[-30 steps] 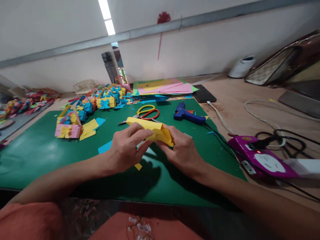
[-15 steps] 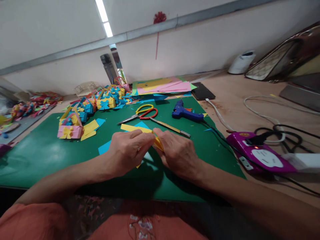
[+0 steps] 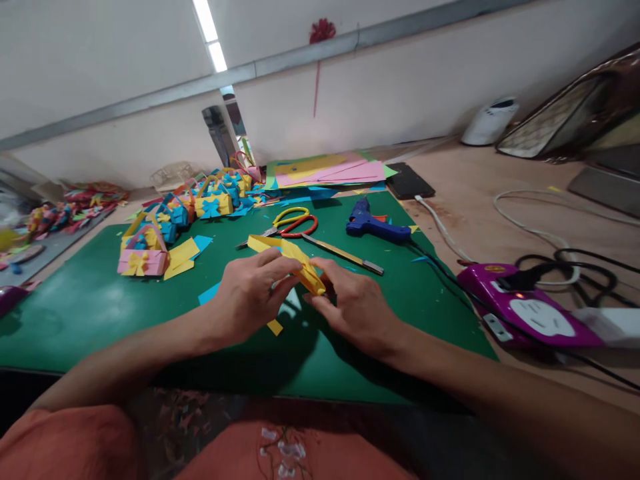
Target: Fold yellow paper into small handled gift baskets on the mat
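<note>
A folded piece of yellow paper [image 3: 296,253] is held between my two hands above the green mat [image 3: 150,327]. My left hand [image 3: 250,293] pinches its near side with thumb and fingers. At its right end, my right hand [image 3: 350,300] grips it, thumb below and fingers on top. A strip of the yellow paper sticks out to the upper left. Scissors [image 3: 295,222] with yellow and red handles lie just beyond the hands. Beside them rests a craft knife [image 3: 345,255]. Some blue paper [image 3: 209,293] and a yellow scrap [image 3: 275,327] lie on the mat near my left hand.
A blue glue gun [image 3: 375,223] lies right of the scissors, its cord running past a purple power strip [image 3: 525,307]. Small paper baskets [image 3: 143,260] stand at the left. Stacked coloured sheets [image 3: 330,172] and a phone [image 3: 411,181] lie at the back.
The yellow paper has tilted and come into fuller view between my hands. My right hand's fingers have loosened and shifted along its end. The view has moved slightly.
</note>
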Motion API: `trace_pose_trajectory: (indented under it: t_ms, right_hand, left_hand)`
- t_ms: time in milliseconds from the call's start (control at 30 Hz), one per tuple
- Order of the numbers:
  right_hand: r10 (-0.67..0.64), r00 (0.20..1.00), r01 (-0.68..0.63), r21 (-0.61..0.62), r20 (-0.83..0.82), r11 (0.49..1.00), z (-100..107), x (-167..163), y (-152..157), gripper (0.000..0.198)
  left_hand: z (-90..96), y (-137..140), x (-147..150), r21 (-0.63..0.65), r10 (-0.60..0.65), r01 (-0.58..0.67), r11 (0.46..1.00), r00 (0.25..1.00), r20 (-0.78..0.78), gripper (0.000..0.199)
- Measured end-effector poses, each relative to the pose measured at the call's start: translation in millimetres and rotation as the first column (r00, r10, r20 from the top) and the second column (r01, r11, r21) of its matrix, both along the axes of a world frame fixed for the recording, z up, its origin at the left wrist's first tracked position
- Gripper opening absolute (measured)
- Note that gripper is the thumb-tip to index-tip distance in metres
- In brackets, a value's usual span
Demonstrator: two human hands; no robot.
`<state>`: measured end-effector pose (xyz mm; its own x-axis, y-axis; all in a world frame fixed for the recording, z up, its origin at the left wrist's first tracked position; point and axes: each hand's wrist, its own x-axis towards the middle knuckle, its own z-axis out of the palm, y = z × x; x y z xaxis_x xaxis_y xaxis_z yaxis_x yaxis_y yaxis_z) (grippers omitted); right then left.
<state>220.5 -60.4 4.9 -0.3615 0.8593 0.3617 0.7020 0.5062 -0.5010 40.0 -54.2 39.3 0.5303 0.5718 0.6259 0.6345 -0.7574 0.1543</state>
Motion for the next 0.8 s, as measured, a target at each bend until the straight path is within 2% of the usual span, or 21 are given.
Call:
trace_pose_trajectory:
  t_ms: [133,367,500,567,667,733,800]
  right_hand:
    - [0.037,0.996,-0.04,-0.041,-0.075,0.998,1.1,1.1,0.7,0.037]
    - [0.036,0.996,-0.039,-0.044,-0.079,0.998,-2.6,2.3,4.7,0.022]
    - [0.027,0.998,-0.025,0.036,-0.054,0.999,-6.1,6.2,9.7,0.013]
    - [0.041,0.999,-0.039,0.114,-0.016,0.993,-6.7,7.6,12.5,0.011]
    - [0.075,0.992,-0.098,0.258,0.097,0.961,-6.9,6.6,15.9,0.016]
    - [0.094,0.98,-0.148,0.331,0.174,0.932,-7.1,3.9,16.8,0.022]
    - [0.11,0.968,-0.187,0.353,0.227,0.917,-7.9,0.7,16.9,0.026]
  left_hand:
    - [-5.5,5.5,-1.6,-0.02,-0.003,0.003,1.0,1.0,0.03,0.011]
    - [-16.2,11.9,-2.0,-0.038,0.005,-0.003,0.999,0.998,0.064,0.009]
    - [-21.3,10.1,-10.9,-0.084,0.057,-0.051,0.995,0.996,0.066,0.011]
    - [-23.7,8.1,-17.8,-0.155,0.11,-0.102,0.983,0.993,0.04,0.013]
    - [-26.2,5.6,-26.5,-0.379,0.174,-0.144,0.914,0.984,0.045,0.014]
    - [-26.4,5.2,-29.4,-0.571,0.204,-0.114,0.813,0.974,0.097,0.017]
    - [-26.0,5.1,-30.1,-0.709,0.232,-0.058,0.703,0.961,0.151,0.02]
